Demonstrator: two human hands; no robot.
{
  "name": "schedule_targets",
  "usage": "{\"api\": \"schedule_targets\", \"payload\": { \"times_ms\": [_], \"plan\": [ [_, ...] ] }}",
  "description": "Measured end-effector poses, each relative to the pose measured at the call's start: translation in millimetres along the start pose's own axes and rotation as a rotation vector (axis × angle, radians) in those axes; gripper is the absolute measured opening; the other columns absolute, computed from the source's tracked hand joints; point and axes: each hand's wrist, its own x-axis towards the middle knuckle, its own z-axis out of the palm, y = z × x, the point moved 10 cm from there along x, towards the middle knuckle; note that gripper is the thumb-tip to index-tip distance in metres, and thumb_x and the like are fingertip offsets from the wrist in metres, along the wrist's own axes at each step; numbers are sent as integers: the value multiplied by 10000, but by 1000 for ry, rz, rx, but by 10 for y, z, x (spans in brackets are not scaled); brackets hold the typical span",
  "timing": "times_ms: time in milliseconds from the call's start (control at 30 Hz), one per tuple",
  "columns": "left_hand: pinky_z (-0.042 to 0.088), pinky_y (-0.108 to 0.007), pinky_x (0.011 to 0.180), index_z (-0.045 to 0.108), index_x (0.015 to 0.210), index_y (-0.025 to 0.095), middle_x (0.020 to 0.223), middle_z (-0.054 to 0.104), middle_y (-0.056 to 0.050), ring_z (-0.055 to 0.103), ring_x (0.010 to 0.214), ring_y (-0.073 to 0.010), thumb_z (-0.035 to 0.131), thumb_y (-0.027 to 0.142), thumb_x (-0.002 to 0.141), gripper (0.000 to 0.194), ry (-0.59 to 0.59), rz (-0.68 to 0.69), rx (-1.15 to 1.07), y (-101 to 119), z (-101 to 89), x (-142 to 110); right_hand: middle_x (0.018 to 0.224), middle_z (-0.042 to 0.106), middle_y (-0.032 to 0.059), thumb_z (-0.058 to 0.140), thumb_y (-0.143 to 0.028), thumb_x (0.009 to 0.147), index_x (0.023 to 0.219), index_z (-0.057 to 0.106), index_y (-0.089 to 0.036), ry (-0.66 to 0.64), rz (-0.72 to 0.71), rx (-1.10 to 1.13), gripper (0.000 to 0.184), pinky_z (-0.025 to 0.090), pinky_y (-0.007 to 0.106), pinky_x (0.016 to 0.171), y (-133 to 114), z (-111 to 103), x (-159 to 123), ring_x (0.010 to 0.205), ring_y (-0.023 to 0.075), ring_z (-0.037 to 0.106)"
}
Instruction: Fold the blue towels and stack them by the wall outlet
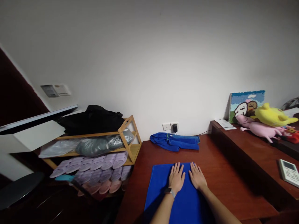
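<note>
A blue towel [157, 184] lies spread flat on the reddish-brown wooden table [224, 177]. My left hand [177, 180] rests palm down on the towel's upper middle, fingers stretched out, with a watch on the wrist. Near the towel's upper right corner, my right hand [197, 178] presses flat with its fingers extended. Neither hand grips anything. My forearms cover part of the towel's near portion. Farther back, against the wall, sit more blue towels [175, 142], some of them rolled or folded and one bunched.
Left of the table stands a wooden rack [130, 137] with several slippers [109, 161] and a black bag [92, 119]. A charger [174, 128] is plugged into the wall. On the raised right surface are plush toys [268, 115], a dog picture [247, 104] and a white calculator-like device [289, 172].
</note>
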Motion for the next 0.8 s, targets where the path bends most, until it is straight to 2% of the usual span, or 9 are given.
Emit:
{"api": "schedule_targets", "payload": {
  "times_ms": [100,167,233,433,500,633,800],
  "plan": [
    [245,-539,1260,344,1587,310,1673,336,-63,272,1551,-272,298,510,1049,576,-63,18,-24,38,196,188,1700,195,53,145,-456,1012,1624,216,-114,-1,0,11,705,67,402,1285,-4,-13,0,1581,197,108],
    [239,-532,1261,350,1582,335,1676,330,-53,265,1554,-263,292,535,1046,575,-78,5,-34,-96,214,184,1699,197,54,145,-455,1013,1625,217,-116,2,1,18,703,63,401,1285,-4,-18,3,1581,197,109],
    [232,-511,1264,358,1578,342,1680,319,-52,252,1557,-251,274,549,1047,577,-83,-37,-28,-358,150,102,1700,193,52,141,-458,1014,1627,207,-119,4,5,13,704,57,400,1285,1,-16,6,1581,195,105],
    [229,-487,1265,375,1577,301,1681,309,-55,241,1558,-261,305,510,1043,577,-76,-239,55,-1467,-181,-328,1702,181,34,129,-468,1015,1632,189,-132,-1,18,7,705,52,398,1285,17,5,0,1581,186,102],
    [244,-474,1262,369,1581,281,1680,308,-57,243,1558,-254,303,513,1042,590,-55,-257,67,-1691,-227,-427,1703,171,36,120,-470,1016,1631,175,-116,-3,24,-1,713,55,395,1286,18,10,-2,1581,186,103],
    [255,-458,1263,331,1598,222,1682,291,-81,238,1559,-244,250,544,1046,644,-24,-240,103,-1803,-194,-483,1710,139,38,113,-465,1018,1629,142,-86,-11,46,-44,719,43,378,1288,37,36,8,1581,180,98],
    [245,-467,1268,315,1604,201,1687,269,-84,222,1563,-248,208,565,1045,677,-69,-248,140,-1811,-146,-459,1709,154,42,119,-463,1020,1631,151,-98,0,42,-42,712,45,378,1287,57,66,32,1581,175,95]
  ]
}}
